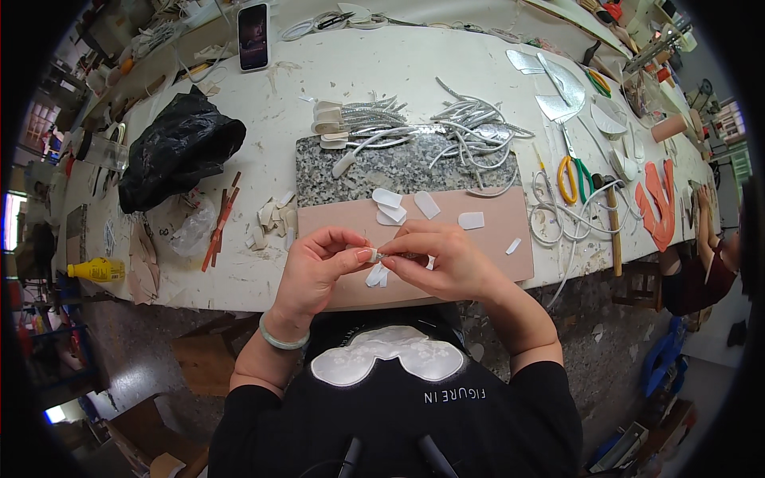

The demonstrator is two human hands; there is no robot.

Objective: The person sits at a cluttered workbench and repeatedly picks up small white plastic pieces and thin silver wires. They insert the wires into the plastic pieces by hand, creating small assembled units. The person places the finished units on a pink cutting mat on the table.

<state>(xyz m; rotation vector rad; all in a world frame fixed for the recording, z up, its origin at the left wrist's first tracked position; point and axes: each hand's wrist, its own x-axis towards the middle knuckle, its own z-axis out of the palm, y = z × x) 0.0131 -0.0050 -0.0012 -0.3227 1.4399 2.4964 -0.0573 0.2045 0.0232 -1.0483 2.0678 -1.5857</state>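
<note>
My left hand [319,267] pinches a small white piece [374,255] between thumb and fingertips. From the other side my right hand [446,256] closes its fingertips close to that piece; what they grip is too small to make out. Both hands are above a pinkish-tan board [494,255]. Loose white rounded tabs [426,205] lie just beyond my fingers, and narrow white scraps [378,275] show beneath them. Farther back, silver cords [374,115] lie bundled, with white tabs at their left ends. More silver cords [478,119] are spread loosely to their right.
A speckled stone slab [382,167] borders the board's far side. At left are a black plastic bag [179,147], red-brown strips [221,219] and a yellow bottle [96,270]. Scissors [570,159], white cord [550,219] and a hammer [612,215] lie right. Another person's arm [706,227] shows far right.
</note>
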